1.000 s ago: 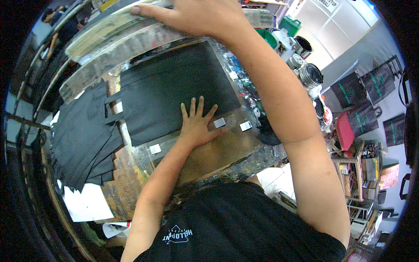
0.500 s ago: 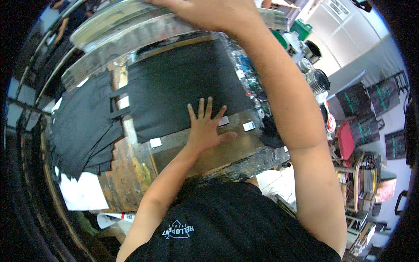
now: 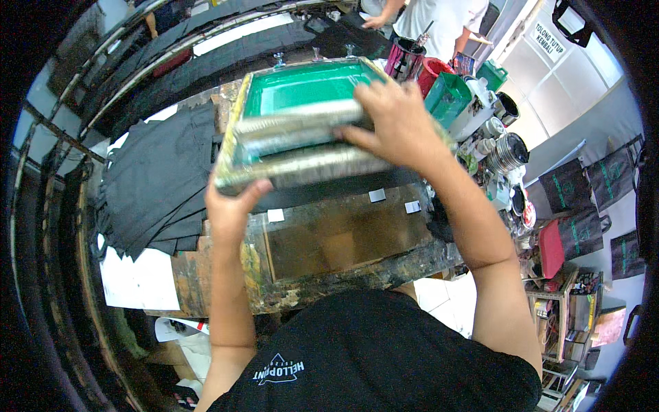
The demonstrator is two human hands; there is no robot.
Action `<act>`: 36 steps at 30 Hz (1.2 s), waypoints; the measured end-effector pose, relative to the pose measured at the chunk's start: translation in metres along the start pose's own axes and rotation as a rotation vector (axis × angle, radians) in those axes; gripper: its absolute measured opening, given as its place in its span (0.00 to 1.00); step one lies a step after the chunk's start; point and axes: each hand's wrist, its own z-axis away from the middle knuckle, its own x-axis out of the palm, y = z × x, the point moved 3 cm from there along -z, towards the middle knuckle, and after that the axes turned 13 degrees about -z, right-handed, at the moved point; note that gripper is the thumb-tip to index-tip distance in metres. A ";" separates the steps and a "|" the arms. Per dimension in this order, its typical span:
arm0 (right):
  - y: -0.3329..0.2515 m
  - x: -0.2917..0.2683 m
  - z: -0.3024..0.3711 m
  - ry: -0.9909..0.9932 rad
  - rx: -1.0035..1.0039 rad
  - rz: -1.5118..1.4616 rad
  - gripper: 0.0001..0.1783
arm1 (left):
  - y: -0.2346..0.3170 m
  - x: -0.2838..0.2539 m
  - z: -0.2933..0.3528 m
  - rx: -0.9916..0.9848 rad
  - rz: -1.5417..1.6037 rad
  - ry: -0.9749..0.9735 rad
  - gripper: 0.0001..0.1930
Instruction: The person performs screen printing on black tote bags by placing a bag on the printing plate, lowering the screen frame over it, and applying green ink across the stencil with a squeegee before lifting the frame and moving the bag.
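Note:
A screen-printing frame (image 3: pixel 302 169) with green mesh (image 3: pixel 302 88) lies low over the printing board (image 3: pixel 343 237). My left hand (image 3: pixel 232 202) is closed on its near left corner, thumb along the front rail. Inside the frame, near the front, is a squeegee (image 3: pixel 295 128) with a long pale handle, blurred by motion. My right hand (image 3: pixel 398 127) grips its right part, thumb on the near side. Beneath the frame a strip of black fabric (image 3: pixel 336 192) shows; the rest is hidden. Small white tabs (image 3: pixel 377 196) sit on the board.
Black fabric pieces (image 3: pixel 161 178) are stacked at left, above a white sheet (image 3: pixel 141 278). Cans and tubs (image 3: pixel 508 152) crowd the right side beside a green container (image 3: pixel 447 99). Another person (image 3: pixel 439 24) stands at the far side. Black printed bags (image 3: pixel 566 185) hang at right.
The frame has come down over the black fabric. My left hand has left the fabric for the frame's corner. My right hand has come nearer and now holds the squeegee.

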 end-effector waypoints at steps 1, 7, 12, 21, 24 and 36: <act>0.000 0.013 0.013 -0.089 0.036 -0.025 0.29 | -0.023 -0.001 0.014 -0.005 -0.125 0.028 0.41; 0.014 0.091 0.061 -0.286 0.185 -0.118 0.33 | -0.115 0.008 0.065 0.165 -0.642 0.145 0.53; 0.024 0.078 0.048 -0.422 0.245 -0.163 0.35 | -0.128 0.009 0.067 0.255 -0.851 0.189 0.60; 0.002 0.085 0.071 -0.368 0.140 -0.202 0.37 | -0.133 0.006 0.066 0.232 -0.783 0.125 0.61; 0.013 0.100 0.058 -0.399 0.201 -0.152 0.37 | -0.132 0.007 0.067 0.215 -0.779 0.142 0.60; 0.150 0.216 -0.087 -0.359 0.128 -0.064 0.39 | -0.140 0.002 0.074 0.169 -0.760 0.103 0.63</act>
